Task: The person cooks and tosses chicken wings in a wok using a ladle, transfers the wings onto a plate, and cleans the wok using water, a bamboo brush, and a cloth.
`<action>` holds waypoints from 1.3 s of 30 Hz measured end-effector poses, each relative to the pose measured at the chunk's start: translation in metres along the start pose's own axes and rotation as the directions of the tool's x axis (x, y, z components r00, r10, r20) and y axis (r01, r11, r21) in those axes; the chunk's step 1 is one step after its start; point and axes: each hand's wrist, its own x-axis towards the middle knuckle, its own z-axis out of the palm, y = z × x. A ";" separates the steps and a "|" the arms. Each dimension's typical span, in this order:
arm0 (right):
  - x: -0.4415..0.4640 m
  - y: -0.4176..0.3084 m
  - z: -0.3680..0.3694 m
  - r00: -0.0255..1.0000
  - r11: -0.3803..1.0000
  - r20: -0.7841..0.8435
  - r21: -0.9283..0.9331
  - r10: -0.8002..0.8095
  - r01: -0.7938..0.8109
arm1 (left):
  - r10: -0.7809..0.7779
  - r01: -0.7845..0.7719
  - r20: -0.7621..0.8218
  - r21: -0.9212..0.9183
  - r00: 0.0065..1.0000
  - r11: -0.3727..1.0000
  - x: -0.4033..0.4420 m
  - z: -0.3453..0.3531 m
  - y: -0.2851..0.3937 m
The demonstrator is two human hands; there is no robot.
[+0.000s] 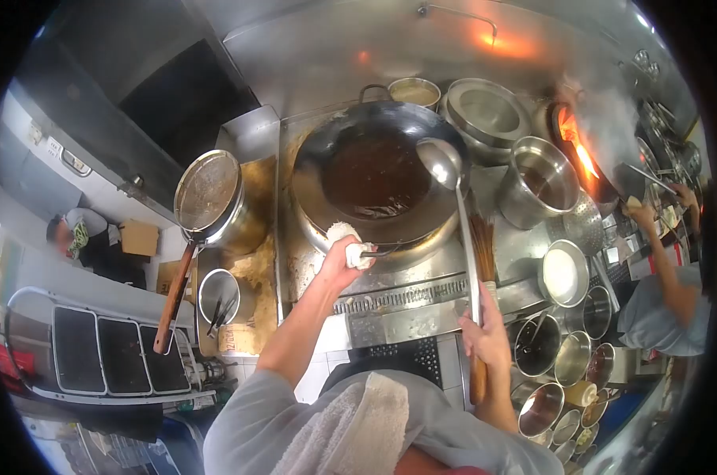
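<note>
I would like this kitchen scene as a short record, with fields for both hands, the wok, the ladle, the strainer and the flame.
Left hand: grips the wok's handle through a white cloth
Right hand: holds the ladle's handle
Wok: dark liquid inside
Ladle: bowl at the wok's right side
Strainer: over a pot, left of the wok
Flame: at right, near another person

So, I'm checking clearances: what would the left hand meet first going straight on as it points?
Past the cloth and handle it grips, the left hand would likely meet the wok; depth is unclear.
</note>
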 end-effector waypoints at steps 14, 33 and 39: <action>-0.041 -0.070 0.103 0.980 0.981 -0.114 0.081 -0.166 0.175 | 0.028 -0.021 0.155 -0.051 0.987 0.998 -0.077 0.002 0.086; -0.044 -0.105 0.228 0.933 0.929 0.017 0.106 -0.358 0.355 | 0.123 -0.058 0.317 -0.207 0.940 0.977 -0.146 -0.048 0.190; -0.041 -0.113 0.254 0.928 0.926 0.029 0.087 -0.371 0.368 | 0.090 0.056 0.440 -0.306 0.894 0.950 -0.148 -0.061 0.198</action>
